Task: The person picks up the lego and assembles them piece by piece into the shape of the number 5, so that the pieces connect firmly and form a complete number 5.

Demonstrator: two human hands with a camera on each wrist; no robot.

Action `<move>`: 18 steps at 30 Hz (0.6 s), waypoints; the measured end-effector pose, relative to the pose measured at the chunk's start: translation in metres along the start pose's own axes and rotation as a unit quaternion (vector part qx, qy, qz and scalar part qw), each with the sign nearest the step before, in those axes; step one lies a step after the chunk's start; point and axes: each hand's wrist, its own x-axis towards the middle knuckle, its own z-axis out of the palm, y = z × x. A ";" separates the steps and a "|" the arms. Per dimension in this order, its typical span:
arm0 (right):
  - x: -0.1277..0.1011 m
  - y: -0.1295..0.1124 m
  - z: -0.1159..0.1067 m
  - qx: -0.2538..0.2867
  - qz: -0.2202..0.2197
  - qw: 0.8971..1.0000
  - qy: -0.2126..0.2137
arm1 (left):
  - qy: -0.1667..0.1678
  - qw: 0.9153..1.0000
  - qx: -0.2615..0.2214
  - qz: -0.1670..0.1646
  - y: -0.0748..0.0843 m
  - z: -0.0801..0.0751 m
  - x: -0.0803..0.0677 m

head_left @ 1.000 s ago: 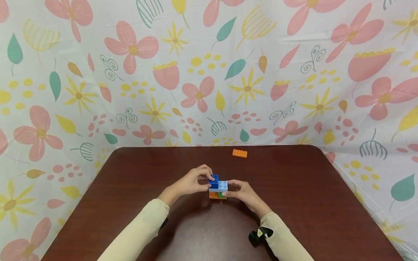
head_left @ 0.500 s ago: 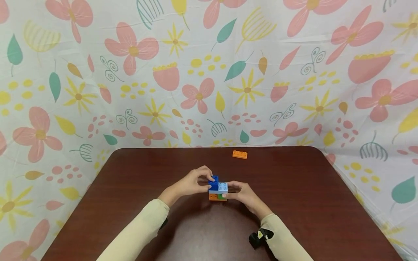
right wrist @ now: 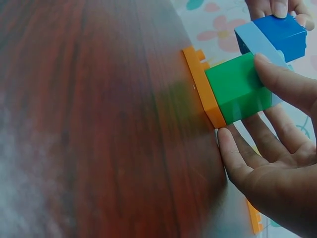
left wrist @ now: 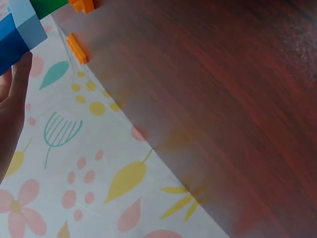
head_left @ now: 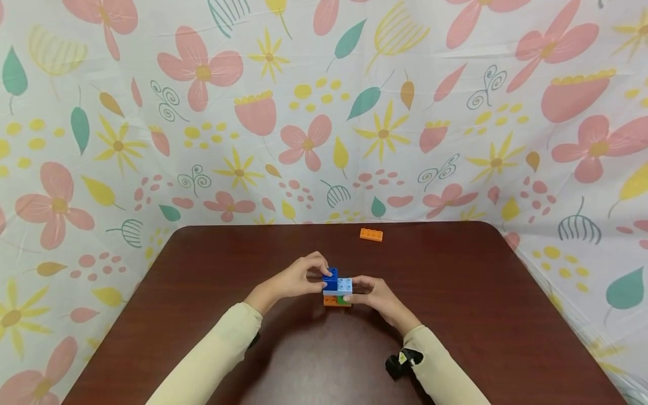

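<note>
Flowered cloth [head_left: 101,140] covers the back wall and hangs off both sides, pink and yellow blooms on white.

Brown table [head_left: 481,315] fills the near half, rounded far corners.

Cream sleeves [head_left: 212,360] come in from the near edge, one per arm.

Left hand [head_left: 291,279] sits just left of table centre, fingers curled, tips pinching the dark blue brick [head_left: 331,279] on top of the stack. Left wrist view shows only a thumb edge against that brick, so the rest of the grip can't be read there.

Right hand [head_left: 377,298] is just right of centre, touching the stack. Right wrist view: thumb pressed on the green brick [right wrist: 238,88], fingers [right wrist: 237,158] curved under it, so it grips the lower part.

Brick stack [head_left: 337,288] stands at table centre between both hands. Bottom to top: thin orange plate [right wrist: 203,84], green brick on its right half, light blue brick [head_left: 345,286] across, dark blue brick on the left half.

Loose orange brick [head_left: 371,234] lies flat at the far edge, well apart from the hands, right of centre.
</note>
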 end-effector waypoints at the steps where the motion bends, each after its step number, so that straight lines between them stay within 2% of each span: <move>1: 0.000 0.000 0.000 0.000 0.000 1.000 0.000 | 0.000 1.000 0.000 -0.001 0.000 0.000 0.000; 7: 0.000 0.000 0.001 -0.005 0.008 1.000 0.000 | 0.016 1.000 -0.001 0.004 -0.002 0.005 -0.005; 14: 0.000 -0.001 0.000 -0.011 0.003 1.000 -0.001 | 0.072 0.997 -0.008 0.039 -0.009 0.017 -0.011; 17: -0.002 -0.006 0.000 -0.013 -0.001 1.000 -0.005 | 0.093 0.995 -0.009 0.037 -0.010 0.020 -0.013; 18: -0.002 -0.005 0.000 -0.014 -0.002 1.000 -0.006 | 0.100 0.994 -0.005 0.034 -0.016 0.022 -0.013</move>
